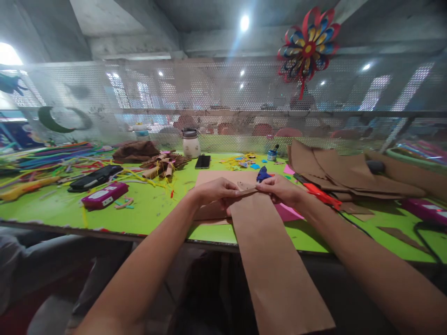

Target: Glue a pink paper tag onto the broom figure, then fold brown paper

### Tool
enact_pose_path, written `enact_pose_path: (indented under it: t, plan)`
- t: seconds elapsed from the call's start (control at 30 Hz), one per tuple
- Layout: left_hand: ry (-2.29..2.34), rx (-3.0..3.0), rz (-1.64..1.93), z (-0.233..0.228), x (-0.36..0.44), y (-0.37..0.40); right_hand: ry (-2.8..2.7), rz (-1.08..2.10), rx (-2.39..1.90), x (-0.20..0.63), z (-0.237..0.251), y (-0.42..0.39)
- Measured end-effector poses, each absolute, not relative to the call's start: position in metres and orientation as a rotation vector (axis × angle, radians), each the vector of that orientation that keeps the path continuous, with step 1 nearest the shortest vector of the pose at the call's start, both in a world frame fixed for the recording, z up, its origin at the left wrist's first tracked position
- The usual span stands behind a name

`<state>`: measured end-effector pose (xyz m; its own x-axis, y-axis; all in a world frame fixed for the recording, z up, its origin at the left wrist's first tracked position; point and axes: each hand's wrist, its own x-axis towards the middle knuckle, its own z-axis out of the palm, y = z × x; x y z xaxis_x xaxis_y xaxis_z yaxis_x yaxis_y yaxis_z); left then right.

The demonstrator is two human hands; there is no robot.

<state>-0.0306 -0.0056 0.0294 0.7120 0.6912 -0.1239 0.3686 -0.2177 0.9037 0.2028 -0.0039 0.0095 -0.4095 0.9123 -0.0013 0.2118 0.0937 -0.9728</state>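
A long strip of brown paper (pixel 275 260) hangs from my two hands over the table's front edge. Its far end is bent or folded over between my fingers. My left hand (pixel 218 191) pinches the left side of that end, and my right hand (pixel 277 188) pinches the right side. Beneath my hands lies another flat brown sheet (pixel 216 176) on the green table. Pink paper (pixel 289 213) shows by my right wrist, and a dark blue crumpled piece (pixel 262 174) sits just behind my right fingers.
Large brown paper sheets (pixel 328 170) and an orange-red tool (pixel 323 196) lie to the right. Leftward are a purple box (pixel 104 195), a black case (pixel 95 178) and colourful pipe cleaners (pixel 56 156). A phone (pixel 203 162) and a jar (pixel 191 143) stand near the mesh screen (pixel 209 100).
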Motion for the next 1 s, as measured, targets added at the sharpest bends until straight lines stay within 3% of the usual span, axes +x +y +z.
enact_pose_path:
  t: [0.3,0.8,1.0]
  plan:
    - [0.794,1.844,0.216,0.031,-0.031,-0.006,-1.683,1.369,-1.129,0.205,0.009,0.0]
    - [0.868,2.062,0.376,0.033,-0.028,-0.007,-1.801,1.285,-1.015,0.202,0.007,-0.003]
    - [0.847,2.083,0.489,0.029,-0.029,-0.001,-1.705,1.503,-0.971,0.21,0.001,0.007]
